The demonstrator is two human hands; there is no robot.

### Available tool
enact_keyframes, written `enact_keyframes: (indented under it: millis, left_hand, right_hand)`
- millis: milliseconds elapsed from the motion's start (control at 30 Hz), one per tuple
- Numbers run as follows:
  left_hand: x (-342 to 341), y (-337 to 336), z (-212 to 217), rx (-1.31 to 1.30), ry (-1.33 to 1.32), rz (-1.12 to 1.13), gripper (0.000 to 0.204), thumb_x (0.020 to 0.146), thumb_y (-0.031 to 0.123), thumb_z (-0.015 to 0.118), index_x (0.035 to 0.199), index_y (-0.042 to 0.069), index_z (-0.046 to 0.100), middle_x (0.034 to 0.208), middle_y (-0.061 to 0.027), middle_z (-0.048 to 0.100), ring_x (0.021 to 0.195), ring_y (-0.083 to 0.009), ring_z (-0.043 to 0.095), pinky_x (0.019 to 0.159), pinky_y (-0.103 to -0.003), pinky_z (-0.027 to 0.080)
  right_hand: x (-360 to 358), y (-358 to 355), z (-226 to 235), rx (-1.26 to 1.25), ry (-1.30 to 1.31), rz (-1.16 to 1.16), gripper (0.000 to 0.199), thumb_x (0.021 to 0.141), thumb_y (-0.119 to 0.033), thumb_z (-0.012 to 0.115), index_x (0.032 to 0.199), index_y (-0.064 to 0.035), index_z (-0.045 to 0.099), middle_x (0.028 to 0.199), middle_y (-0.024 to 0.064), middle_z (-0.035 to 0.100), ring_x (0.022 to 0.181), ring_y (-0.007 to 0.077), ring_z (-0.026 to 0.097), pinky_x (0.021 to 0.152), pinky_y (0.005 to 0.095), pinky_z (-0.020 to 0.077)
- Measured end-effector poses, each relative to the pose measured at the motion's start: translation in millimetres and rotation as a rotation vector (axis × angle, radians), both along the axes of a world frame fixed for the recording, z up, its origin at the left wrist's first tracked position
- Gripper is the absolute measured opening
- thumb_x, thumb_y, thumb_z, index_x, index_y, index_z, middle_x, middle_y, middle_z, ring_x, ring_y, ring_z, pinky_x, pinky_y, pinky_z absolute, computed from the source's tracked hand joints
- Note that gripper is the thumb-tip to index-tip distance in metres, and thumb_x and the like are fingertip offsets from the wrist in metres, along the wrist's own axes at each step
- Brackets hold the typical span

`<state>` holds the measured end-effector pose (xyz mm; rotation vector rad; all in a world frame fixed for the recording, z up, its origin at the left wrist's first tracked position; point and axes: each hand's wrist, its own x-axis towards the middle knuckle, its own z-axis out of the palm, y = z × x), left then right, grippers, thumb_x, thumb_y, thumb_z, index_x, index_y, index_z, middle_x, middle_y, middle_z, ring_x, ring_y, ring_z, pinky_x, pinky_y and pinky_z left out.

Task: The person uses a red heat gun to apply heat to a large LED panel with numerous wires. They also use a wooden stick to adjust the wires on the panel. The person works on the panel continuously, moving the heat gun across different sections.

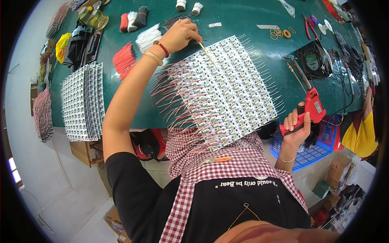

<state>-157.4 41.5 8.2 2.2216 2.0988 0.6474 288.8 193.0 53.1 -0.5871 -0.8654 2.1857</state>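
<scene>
A large panel of white LED strips [229, 91] with red and white wire leads lies tilted across the near edge of the green table [243, 16]. My left hand [180, 35] reaches over the panel's far corner and pinches a thin pale stick [206, 52] whose tip touches the strips. My right hand [298, 126], off the panel's right side, grips a red pistol-shaped soldering gun [313, 106]. Its long metal tip [292, 64] points away over the table, apart from the panel.
A stack of similar strip panels [83, 101] lies at the table's left. Bundles of red wires [123, 60] and white wires [148, 36] sit beyond my left arm. A small black fan [316, 60], pliers [310, 24] and rubber bands [279, 33] are at right; a blue basket [314, 152] below.
</scene>
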Motion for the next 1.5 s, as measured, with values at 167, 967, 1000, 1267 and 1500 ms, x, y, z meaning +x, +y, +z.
enact_keyframes:
  millis: [167,967,1000,1267,1500]
  left_hand:
    - [1,0,-7,-0.027,-0.063,-0.004,0.028,0.078,-0.002,0.06,0.086,0.019,0.076,0.084,0.0007,0.059,0.09,-0.0226,0.051,0.087,-0.034,0.041]
    - [22,4,-6,-0.048,-0.158,-0.077,0.025,0.077,-0.003,0.062,0.088,0.016,0.075,0.085,0.0001,0.056,0.087,-0.0217,0.05,0.084,-0.032,0.044]
    - [22,4,-6,-0.052,-0.16,-0.073,0.025,0.077,-0.003,0.062,0.088,0.015,0.075,0.085,0.0,0.056,0.087,-0.0218,0.05,0.084,-0.032,0.044]
    - [30,5,-5,-0.054,-0.222,-0.136,0.027,0.074,-0.007,0.062,0.087,0.014,0.075,0.086,-0.0004,0.057,0.09,-0.0221,0.051,0.084,-0.033,0.043]
    - [39,0,-1,-0.07,-0.261,-0.145,0.035,0.068,-0.013,0.059,0.088,0.012,0.075,0.087,-0.0021,0.058,0.091,-0.023,0.052,0.083,-0.034,0.045]
  right_hand:
    - [1,0,-3,-0.003,0.001,0.005,0.038,0.101,-0.032,0.045,0.121,0.0001,0.044,0.061,0.0032,0.043,0.042,0.0099,0.039,0.043,0.0247,0.0384]
    - [0,-2,-5,-0.002,0.016,0.008,0.037,0.101,-0.03,0.045,0.122,0.0004,0.045,0.061,0.0028,0.041,0.044,0.0093,0.037,0.042,0.0234,0.0349]
    - [0,-2,-5,-0.004,0.016,0.009,0.037,0.101,-0.03,0.045,0.122,0.0004,0.045,0.061,0.0028,0.041,0.043,0.0093,0.037,0.042,0.0234,0.0349]
    - [0,-3,-6,-0.004,0.022,0.011,0.036,0.101,-0.029,0.044,0.123,0.0002,0.045,0.062,0.0026,0.042,0.043,0.0093,0.037,0.042,0.0233,0.0351]
    - [0,-4,-5,-0.009,0.007,0.006,0.037,0.101,-0.031,0.045,0.121,-0.0003,0.044,0.061,0.0032,0.043,0.042,0.0099,0.038,0.042,0.0247,0.0377]
